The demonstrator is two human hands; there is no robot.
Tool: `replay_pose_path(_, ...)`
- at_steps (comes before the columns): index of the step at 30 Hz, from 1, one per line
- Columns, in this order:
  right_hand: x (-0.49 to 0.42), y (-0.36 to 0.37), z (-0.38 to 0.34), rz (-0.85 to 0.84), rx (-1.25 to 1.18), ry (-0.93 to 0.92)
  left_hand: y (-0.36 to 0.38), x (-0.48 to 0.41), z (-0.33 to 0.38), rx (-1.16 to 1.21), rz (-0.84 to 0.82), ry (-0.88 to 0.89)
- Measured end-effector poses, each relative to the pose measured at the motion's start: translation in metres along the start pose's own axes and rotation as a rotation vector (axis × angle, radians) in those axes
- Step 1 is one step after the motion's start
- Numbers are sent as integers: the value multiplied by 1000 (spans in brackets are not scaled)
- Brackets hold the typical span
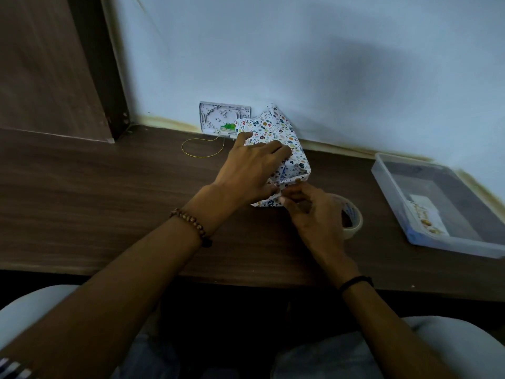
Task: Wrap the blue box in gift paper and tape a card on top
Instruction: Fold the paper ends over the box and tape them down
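**Dark wood-grain counter along a pale wall**

The counter point(95, 201) carries a gift-paper parcel point(296, 162) near its back edge, loosely folded, one corner of the paper standing up against the wall. Just in front and to the right of the parcel lies a roll of clear tape point(358, 224), flat on its side. Well to the right of the parcel sits a clear plastic container point(459, 246). Left of the parcel a thin yellow cord point(203, 156) loops on the wood, running to a white panel point(216, 119) at the wall; whether that panel rests on the counter cannot be told.
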State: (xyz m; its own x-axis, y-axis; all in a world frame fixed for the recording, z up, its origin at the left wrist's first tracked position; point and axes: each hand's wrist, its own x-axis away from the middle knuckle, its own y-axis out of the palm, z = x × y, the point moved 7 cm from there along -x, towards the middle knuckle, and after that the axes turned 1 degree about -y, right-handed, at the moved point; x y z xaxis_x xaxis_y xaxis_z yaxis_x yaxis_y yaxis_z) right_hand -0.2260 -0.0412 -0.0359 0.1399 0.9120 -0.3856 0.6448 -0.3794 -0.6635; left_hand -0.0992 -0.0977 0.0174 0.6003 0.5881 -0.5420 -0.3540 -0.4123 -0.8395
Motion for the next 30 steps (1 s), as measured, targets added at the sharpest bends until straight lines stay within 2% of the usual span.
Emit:
replay_pose_path(11,2,4,-4,117,120,2,0,-1,-1,-17,-57,1)
replay_pose_path(15,4,5,-4,153,165,-13,-3,0,1,-78,-30,9)
replay_pose_path(18,4,6,-3,149,230,-6,1,0,6,-109,-68,3)
replay_pose_path(22,6,2,-7,179,281,-36,1,1,9,-152,30,11)
replay_pose_path(30,7,-8,-7,299,214,19,2,2,7,-111,46,-8)
